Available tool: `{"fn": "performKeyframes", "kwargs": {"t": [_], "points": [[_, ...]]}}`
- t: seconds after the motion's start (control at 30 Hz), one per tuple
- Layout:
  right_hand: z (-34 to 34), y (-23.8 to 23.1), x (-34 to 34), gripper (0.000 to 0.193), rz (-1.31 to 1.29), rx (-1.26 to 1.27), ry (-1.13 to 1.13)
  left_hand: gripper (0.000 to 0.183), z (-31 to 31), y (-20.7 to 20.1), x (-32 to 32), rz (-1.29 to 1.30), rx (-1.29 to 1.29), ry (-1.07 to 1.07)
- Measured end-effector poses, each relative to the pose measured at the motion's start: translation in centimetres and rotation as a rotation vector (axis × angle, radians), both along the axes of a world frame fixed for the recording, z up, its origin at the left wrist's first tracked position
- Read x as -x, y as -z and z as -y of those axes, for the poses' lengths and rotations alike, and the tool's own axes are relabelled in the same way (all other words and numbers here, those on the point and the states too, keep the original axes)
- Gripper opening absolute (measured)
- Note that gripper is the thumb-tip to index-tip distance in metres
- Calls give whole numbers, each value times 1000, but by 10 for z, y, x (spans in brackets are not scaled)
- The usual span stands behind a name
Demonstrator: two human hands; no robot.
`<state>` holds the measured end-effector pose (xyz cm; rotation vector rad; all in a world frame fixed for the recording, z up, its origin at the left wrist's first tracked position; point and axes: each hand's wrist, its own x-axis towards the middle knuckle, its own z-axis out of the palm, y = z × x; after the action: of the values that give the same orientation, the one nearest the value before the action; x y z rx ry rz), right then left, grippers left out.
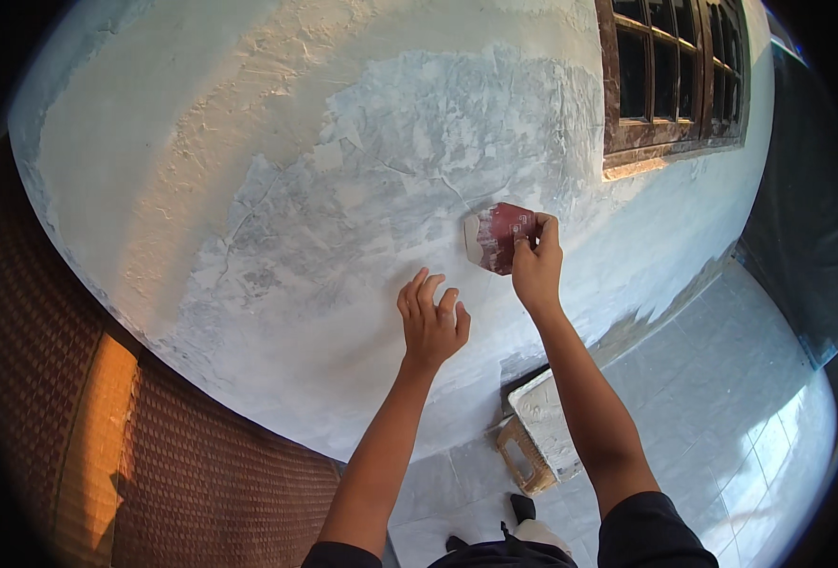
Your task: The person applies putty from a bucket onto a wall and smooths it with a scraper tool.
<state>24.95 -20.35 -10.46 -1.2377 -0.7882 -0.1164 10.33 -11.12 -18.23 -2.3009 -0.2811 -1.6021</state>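
Note:
My right hand (539, 268) grips a dark red putty scraper (504, 237) by its right side, thumb on its face. Pale putty coats the scraper's left edge, which is at the wall surface. Around it the wall (381, 208) is patchy, grey and white with smeared putty and a few thin cracks. Lower and to the left, my left hand (430, 318) is held near the wall with its fingers apart and bent, nothing in it. Whether its fingertips touch the wall, I cannot tell.
A brown wooden window (660, 71) with dark panes is at the upper right. Below my right arm stands a putty-smeared plastic stool (528, 450) on grey floor tiles (665, 417). A woven brown screen (220, 483) lines the lower left. Dark sheeting (798, 218) hangs at the far right.

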Motion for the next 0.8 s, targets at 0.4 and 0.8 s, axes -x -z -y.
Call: {"fn": "performKeyframes", "kwargs": {"t": [0.4, 0.8], "points": [[69, 184, -75, 26, -271, 333, -11, 37, 92, 146, -59, -508, 555, 167], [136, 319, -149, 25, -381, 675, -30, 47, 142, 254, -83, -845, 873, 113]]}}
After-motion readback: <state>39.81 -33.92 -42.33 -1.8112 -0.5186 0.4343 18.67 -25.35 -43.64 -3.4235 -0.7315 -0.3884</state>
